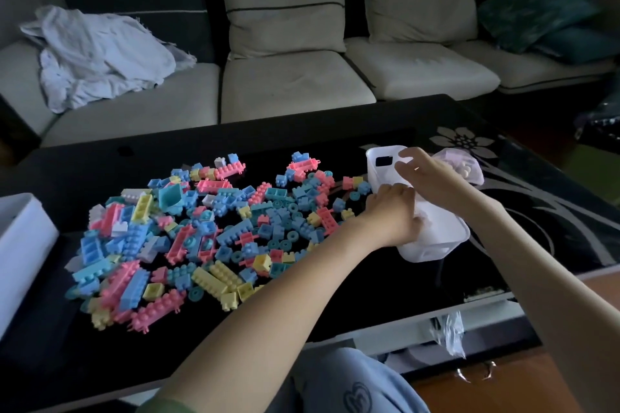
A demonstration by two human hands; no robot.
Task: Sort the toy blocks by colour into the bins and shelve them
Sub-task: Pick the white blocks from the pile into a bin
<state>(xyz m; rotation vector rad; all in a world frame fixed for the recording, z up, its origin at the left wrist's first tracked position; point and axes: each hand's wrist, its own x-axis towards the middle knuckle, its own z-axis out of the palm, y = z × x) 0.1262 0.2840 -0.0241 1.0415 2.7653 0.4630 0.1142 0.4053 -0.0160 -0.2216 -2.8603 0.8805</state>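
Unsorted blocks (208,228) lie heaped on the table (369,295), left of the fingers. The left hand (394,214) curls its fingers over the side of the near bin (436,238), gripping it. Just beyond, the right hand (424,174) rests spread, relaxed fingers on the far bin (382,166). If the bins are jammed together, a sudden release could scatter nearby blocks.

A heap of pastel plastic toy blocks (208,228) lies on the black glass surface (335,305). At the heap's 3 o'clock lie the white translucent plastic bins (432,235), with a small lidded plastic tub (469,168) at their 1 o'clock. A white box (23,245) sits at the heap's 9 o'clock. Behind the surface, at 12 o'clock, a beige cushioned sofa (295,87) carries a crumpled white cloth (100,57) at 11 o'clock.
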